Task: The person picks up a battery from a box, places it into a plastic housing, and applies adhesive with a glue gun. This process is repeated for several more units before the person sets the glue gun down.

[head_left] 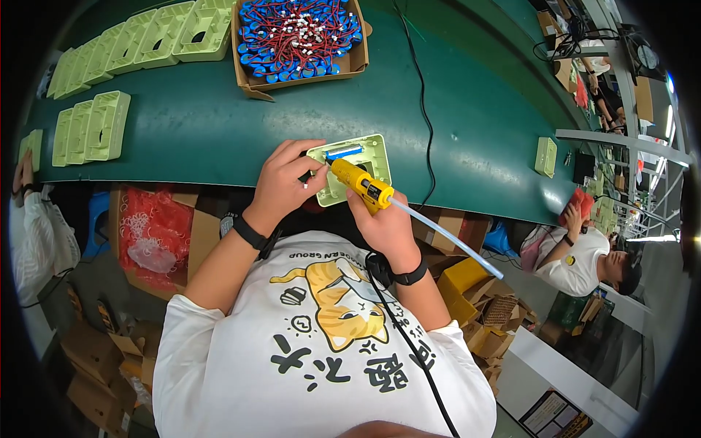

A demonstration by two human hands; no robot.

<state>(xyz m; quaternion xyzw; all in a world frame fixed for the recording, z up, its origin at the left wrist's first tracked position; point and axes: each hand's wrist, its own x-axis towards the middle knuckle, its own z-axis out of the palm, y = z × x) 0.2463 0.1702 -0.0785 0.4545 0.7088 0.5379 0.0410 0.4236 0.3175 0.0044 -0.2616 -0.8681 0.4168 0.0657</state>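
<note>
Green bench (212, 131), right hand (383, 226) wrapped round glue gun (352, 175); left hand (283, 179)'s grip, can't tell. I'd steady the nozzle (330, 163) by the blue cell (345, 152).

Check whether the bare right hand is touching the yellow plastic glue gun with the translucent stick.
Touching. The head view shows the right hand gripping the glue gun, its skin directly against the yellow handle, no gap visible.
</note>
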